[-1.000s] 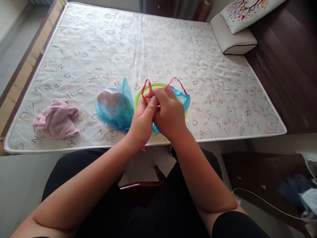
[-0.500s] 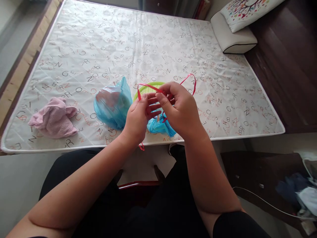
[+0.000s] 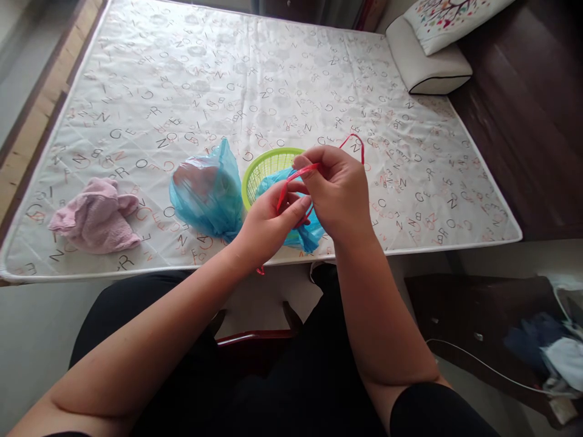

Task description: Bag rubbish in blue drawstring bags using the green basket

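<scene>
A thin red ribbon (image 3: pixel 302 172) runs between my two hands, with a loop rising behind the right one and an end hanging below the left. My right hand (image 3: pixel 339 191) pinches it between thumb and fingers. My left hand (image 3: pixel 273 218) has closed its thumb and fingers on the ribbon too, lower and to the left. Behind my hands stands a green plastic basket (image 3: pixel 257 170), partly covered by them. A blue plastic bag (image 3: pixel 276 178) lies in and over the near side of the basket; my hands hide part of it.
To the left sits a filled blue plastic bag (image 3: pixel 207 194), and beyond it a crumpled pink cloth (image 3: pixel 95 217). All lie on a letter-patterned mattress (image 3: pixel 191 91). A cushion (image 3: pixel 432 67) is at the far right corner. My legs are under the near edge.
My left hand has turned and moved slightly right, its thumb now closer to the right hand. The ribbon between the hands has shifted, and more of the basket shows.
</scene>
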Demonstrator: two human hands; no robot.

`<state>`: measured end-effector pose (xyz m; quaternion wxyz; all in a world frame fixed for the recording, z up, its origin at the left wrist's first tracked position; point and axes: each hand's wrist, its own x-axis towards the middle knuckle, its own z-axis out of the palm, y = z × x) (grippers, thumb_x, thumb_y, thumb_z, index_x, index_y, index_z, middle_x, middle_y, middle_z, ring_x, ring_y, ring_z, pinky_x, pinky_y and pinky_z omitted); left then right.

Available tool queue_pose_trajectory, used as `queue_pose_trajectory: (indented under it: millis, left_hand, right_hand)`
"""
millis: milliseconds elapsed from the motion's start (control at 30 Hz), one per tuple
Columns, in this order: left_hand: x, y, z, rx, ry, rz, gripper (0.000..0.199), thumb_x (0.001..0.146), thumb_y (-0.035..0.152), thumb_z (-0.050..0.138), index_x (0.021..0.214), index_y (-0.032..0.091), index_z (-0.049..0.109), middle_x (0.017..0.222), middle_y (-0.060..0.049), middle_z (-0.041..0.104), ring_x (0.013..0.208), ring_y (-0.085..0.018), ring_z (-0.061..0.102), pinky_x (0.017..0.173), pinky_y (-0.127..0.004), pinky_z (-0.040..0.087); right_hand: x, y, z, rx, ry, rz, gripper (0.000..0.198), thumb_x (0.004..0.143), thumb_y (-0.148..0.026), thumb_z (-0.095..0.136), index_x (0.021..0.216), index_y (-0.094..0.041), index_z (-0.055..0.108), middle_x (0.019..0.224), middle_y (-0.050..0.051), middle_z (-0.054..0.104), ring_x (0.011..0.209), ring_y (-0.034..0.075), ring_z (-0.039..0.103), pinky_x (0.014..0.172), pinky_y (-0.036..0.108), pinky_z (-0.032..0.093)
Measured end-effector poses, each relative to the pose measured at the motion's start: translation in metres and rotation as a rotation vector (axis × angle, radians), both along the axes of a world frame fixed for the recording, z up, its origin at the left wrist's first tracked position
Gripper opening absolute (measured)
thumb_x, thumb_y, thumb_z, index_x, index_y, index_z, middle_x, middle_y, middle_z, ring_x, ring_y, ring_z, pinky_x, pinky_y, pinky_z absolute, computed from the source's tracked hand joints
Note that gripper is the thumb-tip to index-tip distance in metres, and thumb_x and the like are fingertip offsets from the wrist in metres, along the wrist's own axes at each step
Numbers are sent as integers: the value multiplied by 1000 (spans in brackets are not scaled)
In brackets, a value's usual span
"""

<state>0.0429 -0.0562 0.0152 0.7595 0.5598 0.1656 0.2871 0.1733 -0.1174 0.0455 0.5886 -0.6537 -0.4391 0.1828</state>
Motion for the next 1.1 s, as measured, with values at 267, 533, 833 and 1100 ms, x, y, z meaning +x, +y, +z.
queue_pose_trajectory:
  millis: [267,533,833,1100]
  left_hand:
    - [-1,8,-2,-36,9,50,31,96,50,87,97,22,72,86,-2,74,85,-17,77,76,-29,64]
    - [-3,5,0,-43,10,285,27,100,49,81,98,24,70,85,-2,71,82,-16,74,81,-31,64]
    - [-3,6,7,-166,-20,318,38,106,61,67,98,24,68,75,0,68,62,-14,69,62,-28,60]
    - [0,-1,1,-226,58,242,31,104,54,74,107,23,74,102,-6,81,88,-18,80,69,-25,63]
  right_hand:
    - [11,3,-8,10,131,97,36,97,-61,77,111,-30,67,84,-1,53,79,17,61,69,33,58]
    - [13,6,-12,77,219,1,38,99,-64,75,100,-29,60,79,-4,50,62,12,52,57,28,50]
    - [16,4,-13,-3,227,188,48,95,-73,76,100,-28,59,67,-9,42,53,10,42,48,26,40]
    - [-11,6,-18,7,-312,-71,27,105,-52,72,104,-27,64,80,-5,59,71,12,59,67,28,52]
